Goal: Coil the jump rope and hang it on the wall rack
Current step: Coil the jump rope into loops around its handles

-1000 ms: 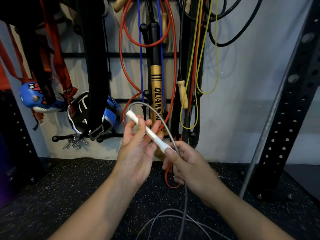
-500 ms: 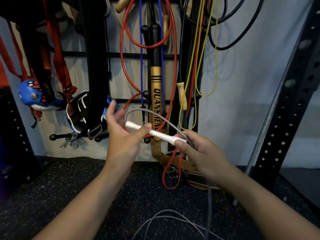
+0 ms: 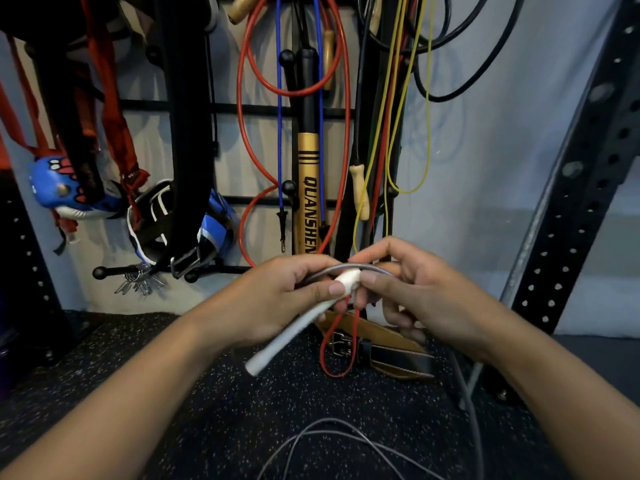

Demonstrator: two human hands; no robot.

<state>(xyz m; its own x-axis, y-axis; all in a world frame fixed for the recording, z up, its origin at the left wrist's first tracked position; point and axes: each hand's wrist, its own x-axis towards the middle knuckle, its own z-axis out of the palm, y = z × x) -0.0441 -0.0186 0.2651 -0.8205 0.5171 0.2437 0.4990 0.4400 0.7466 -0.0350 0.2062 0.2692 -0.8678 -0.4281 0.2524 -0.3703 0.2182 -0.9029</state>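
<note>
We've swung the handle down; left hand grips it, right hand pinches the rope, first coil starting.

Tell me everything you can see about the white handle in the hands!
The white handle is a slim, smooth stick, plastic by its look. It slants from the fingers down toward the left, its lower end free above the speckled floor. The left hand grips its top, the right hand pinches there too, and a grey cord arches out of it.
</note>
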